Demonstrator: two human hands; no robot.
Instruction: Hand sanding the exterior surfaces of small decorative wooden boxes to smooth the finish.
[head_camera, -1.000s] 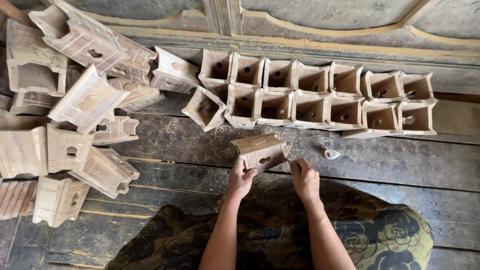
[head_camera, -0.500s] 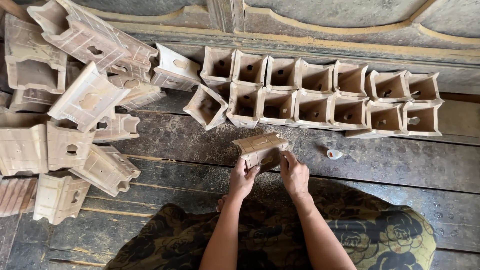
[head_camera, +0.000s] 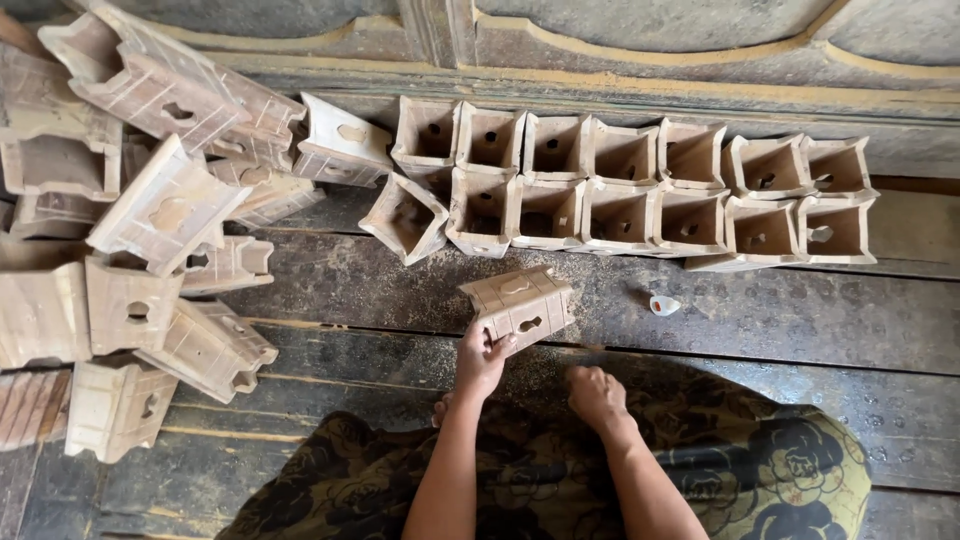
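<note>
The small carved box of pale tan unpainted wood (head_camera: 520, 306) shows scored lines and a dark keyhole-shaped cutout on its side; the two rows of open square wooden boxes (head_camera: 640, 185) are the same pale tan with shadowed brown insides, as is the heap of pale carved wooden pieces (head_camera: 140, 240); the weathered plank floor (head_camera: 780, 320) is dark grey-brown, dusted with yellowish sawdust; the draped cloth with a flower pattern (head_camera: 780, 480) is olive-yellow with black blooms; a tiny white object (head_camera: 663, 305) lies on the planks

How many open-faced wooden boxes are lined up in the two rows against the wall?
14: seven in the upper row, seven in the lower row, its leftmost box tilted. A closed box is in the left hand; the pile may hide more.
</note>
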